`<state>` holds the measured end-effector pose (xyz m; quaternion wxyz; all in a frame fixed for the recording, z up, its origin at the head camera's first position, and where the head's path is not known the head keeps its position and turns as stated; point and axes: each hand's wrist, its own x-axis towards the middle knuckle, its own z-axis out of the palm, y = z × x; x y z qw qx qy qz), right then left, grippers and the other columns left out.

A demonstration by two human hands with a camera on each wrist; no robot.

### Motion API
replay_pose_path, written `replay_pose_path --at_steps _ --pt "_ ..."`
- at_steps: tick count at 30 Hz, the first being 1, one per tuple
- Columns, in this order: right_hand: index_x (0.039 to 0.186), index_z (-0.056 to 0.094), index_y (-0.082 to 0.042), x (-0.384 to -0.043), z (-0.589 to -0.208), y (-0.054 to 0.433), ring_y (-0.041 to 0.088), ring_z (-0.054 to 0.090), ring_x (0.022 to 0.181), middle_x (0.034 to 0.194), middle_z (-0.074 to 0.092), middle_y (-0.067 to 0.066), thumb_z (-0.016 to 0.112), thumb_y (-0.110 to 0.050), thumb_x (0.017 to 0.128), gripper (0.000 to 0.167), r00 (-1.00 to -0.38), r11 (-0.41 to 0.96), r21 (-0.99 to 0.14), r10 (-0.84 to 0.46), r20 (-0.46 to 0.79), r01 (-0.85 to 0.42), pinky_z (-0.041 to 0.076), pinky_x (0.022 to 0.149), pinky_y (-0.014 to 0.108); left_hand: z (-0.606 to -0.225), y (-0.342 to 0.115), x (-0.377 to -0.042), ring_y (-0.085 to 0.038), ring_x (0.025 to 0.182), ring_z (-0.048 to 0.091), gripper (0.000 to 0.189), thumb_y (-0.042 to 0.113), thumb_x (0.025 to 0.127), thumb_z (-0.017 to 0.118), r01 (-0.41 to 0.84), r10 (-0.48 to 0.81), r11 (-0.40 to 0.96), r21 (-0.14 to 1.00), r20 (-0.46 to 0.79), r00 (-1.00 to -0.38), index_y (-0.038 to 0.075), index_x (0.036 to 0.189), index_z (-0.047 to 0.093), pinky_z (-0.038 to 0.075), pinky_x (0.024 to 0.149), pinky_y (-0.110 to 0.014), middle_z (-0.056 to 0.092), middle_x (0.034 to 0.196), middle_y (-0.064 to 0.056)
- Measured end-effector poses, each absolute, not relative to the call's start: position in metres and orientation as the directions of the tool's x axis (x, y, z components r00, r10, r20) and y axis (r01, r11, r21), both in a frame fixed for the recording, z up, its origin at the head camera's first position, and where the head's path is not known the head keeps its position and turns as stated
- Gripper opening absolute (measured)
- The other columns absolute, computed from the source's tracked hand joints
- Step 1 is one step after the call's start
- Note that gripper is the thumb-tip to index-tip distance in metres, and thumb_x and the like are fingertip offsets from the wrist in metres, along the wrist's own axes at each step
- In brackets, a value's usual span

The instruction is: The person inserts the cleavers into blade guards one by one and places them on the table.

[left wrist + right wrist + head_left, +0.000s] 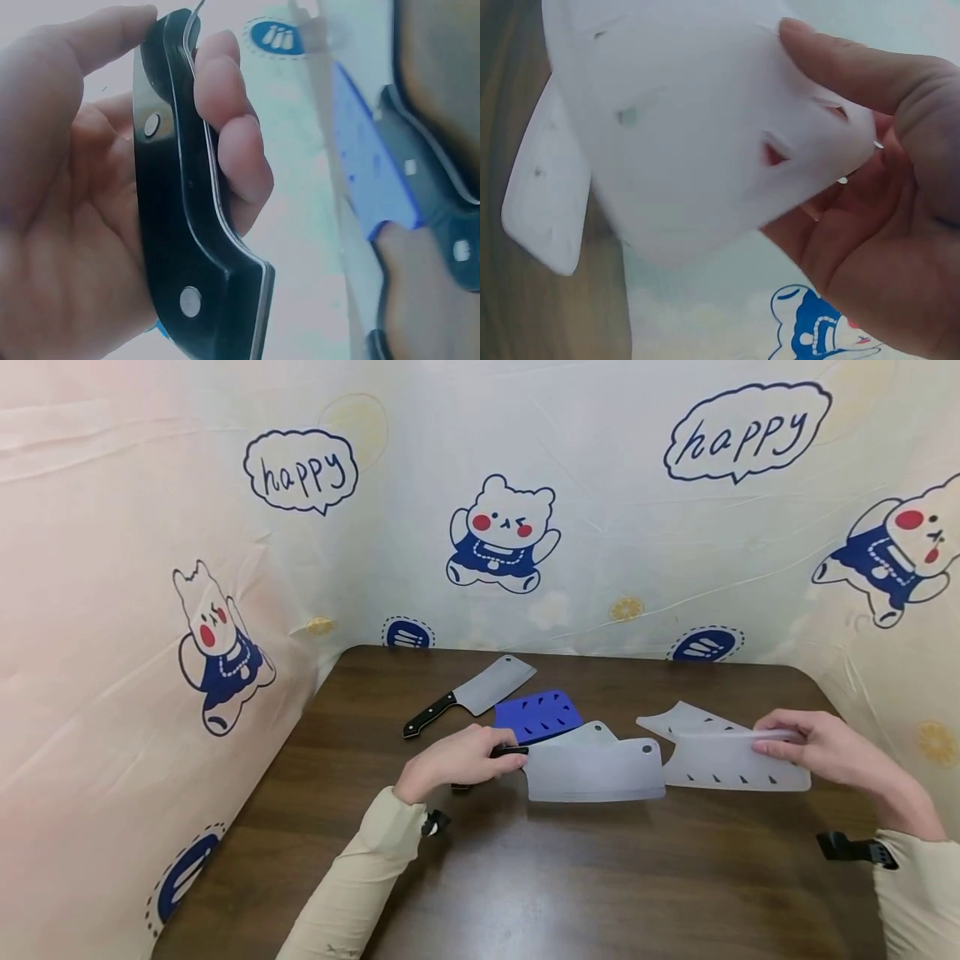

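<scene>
- A black-handled cleaver (pixel 596 772) is held over the counter (pixel 480 893), its handle clamped in the left grip (pixel 465 756), its blade pointed to 3 o'clock.
- At the blade's 3 o'clock, a white cover (pixel 731 764) is pinched by its outer end in the right grip (pixel 825 747); whether blade and cover touch cannot be told.
- The cutting edge is best turned to 6 o'clock, the right grip well clear of it, both pieces lined up level.

Both arms (pixel 360 877) stretch forward — left fingers (pixel 244 156) curled in a grip, right fingers (pixel 787 719) pinching.
</scene>
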<state>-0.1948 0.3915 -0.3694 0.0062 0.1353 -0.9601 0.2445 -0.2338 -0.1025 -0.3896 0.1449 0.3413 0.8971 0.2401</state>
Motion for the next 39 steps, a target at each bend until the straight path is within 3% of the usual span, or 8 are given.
replay_pose_path --at_steps 7,10,15,20,25,32,39 --pt "0.110 0.064 -0.011 -0.200 -0.356 0.383 0.004 0.057 0.070 0.098 0.066 0.015 0.067 -0.030 0.093 0.025 -0.980 0.812 -0.551 -0.128 0.153 -0.192 0.048 0.058 0.025 -0.373 -0.111 -0.239 -0.009 0.064 0.060 0.025 0.043 0.100 0.053 0.520 0.656 0.625 0.582 -0.030 -0.754 0.021 0.099 0.063 0.049 0.061 -0.029 0.063 0.074 0.006" --pt "0.115 0.062 -0.012 -0.201 -0.352 0.378 0.004 0.060 0.071 0.098 0.068 -0.001 0.064 -0.033 0.095 0.029 -0.981 0.786 -0.595 -0.076 0.177 -0.168 0.051 0.058 0.026 -0.368 -0.114 -0.242 -0.011 0.065 0.059 0.025 0.043 0.099 0.054 0.504 0.639 0.616 0.606 -0.009 -0.769 0.020 0.100 0.063 0.050 0.062 -0.029 0.062 0.074 0.004" --pt "0.117 0.062 -0.008 -0.202 -0.351 0.369 -0.001 0.060 0.071 0.093 0.059 -0.029 0.060 -0.023 0.098 0.024 -0.946 0.680 -0.689 -0.018 0.325 -0.250 0.052 0.056 0.021 -0.359 -0.119 -0.245 -0.017 0.064 0.059 0.025 0.043 0.099 0.054 0.476 0.606 0.599 0.644 0.024 -0.795 0.019 0.098 0.063 0.050 0.062 -0.031 0.062 0.073 -0.001" --pt "0.114 0.063 -0.006 -0.203 -0.348 0.362 -0.006 0.061 0.066 0.094 0.062 -0.028 0.057 -0.016 0.099 0.019 -0.902 0.604 -0.726 0.025 0.430 -0.330 0.050 0.052 0.018 -0.354 -0.126 -0.247 -0.023 0.067 0.063 0.029 0.046 0.099 0.052 0.450 0.576 0.598 0.663 0.035 -0.817 0.020 0.092 0.061 0.050 0.065 -0.033 0.065 0.075 -0.004" --pt "0.110 0.066 -0.002 -0.206 -0.346 0.354 -0.006 0.061 0.065 0.092 0.065 -0.025 0.057 -0.012 0.099 0.017 -0.871 0.534 -0.754 0.065 0.487 -0.382 0.048 0.051 0.016 -0.352 -0.134 -0.247 -0.019 0.065 0.060 0.032 0.046 0.099 0.053 0.432 0.552 0.595 0.677 0.045 -0.832 0.017 0.090 0.061 0.050 0.064 -0.032 0.063 0.074 -0.003" --pt "0.104 0.067 0.004 -0.204 -0.349 0.343 -0.003 0.064 0.068 0.089 0.071 -0.013 0.056 -0.001 0.096 0.015 -0.835 0.277 -0.825 0.119 0.538 -0.492 0.049 0.052 0.014 -0.352 -0.140 -0.249 -0.020 0.064 0.060 0.027 0.046 0.099 0.054 0.415 0.515 0.583 0.698 0.076 -0.854 0.020 0.096 0.063 0.050 0.063 -0.035 0.063 0.072 -0.004" --pt "0.108 0.066 0.005 -0.204 -0.354 0.331 -0.004 0.065 0.073 0.093 0.069 -0.017 0.056 -0.006 0.098 0.018 -0.837 0.372 -0.808 0.129 0.532 -0.456 0.051 0.053 0.015 -0.355 -0.141 -0.250 -0.021 0.064 0.059 0.026 0.045 0.099 0.055 0.409 0.501 0.567 0.715 0.096 -0.860 0.020 0.097 0.064 0.051 0.062 -0.036 0.063 0.072 -0.005"
